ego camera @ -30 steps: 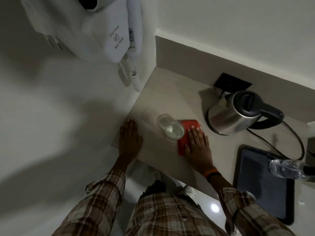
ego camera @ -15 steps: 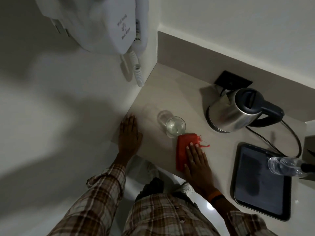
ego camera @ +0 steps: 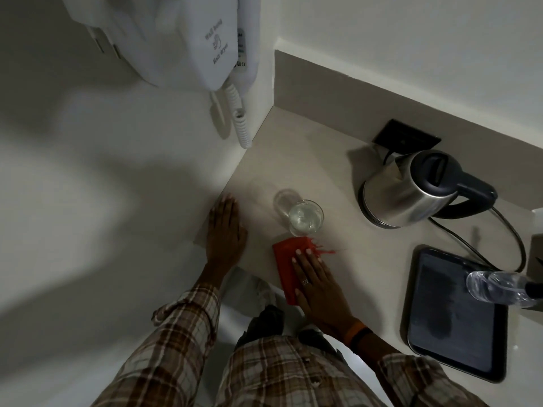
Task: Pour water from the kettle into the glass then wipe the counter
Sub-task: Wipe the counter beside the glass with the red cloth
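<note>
A clear glass [ego camera: 305, 217] holding water stands on the beige counter [ego camera: 293, 160]. Just in front of it lies a red cloth [ego camera: 286, 261], and my right hand [ego camera: 317, 284] presses flat on that cloth near the counter's front edge. My left hand [ego camera: 224, 230] rests flat on the counter's left corner, fingers together, holding nothing. The steel kettle [ego camera: 411, 192] with its black lid and handle sits on its base at the back right, apart from both hands.
A black tray [ego camera: 449, 345] lies at the right with a clear plastic bottle [ego camera: 496, 286] lying over it. The kettle's cord [ego camera: 511, 239] loops toward a black socket [ego camera: 407, 139]. A wall hair dryer [ego camera: 182, 39] hangs above the left corner.
My right hand has dragged the red cloth from beside the glass toward the counter's front edge. My left hand has stayed put on the corner.
</note>
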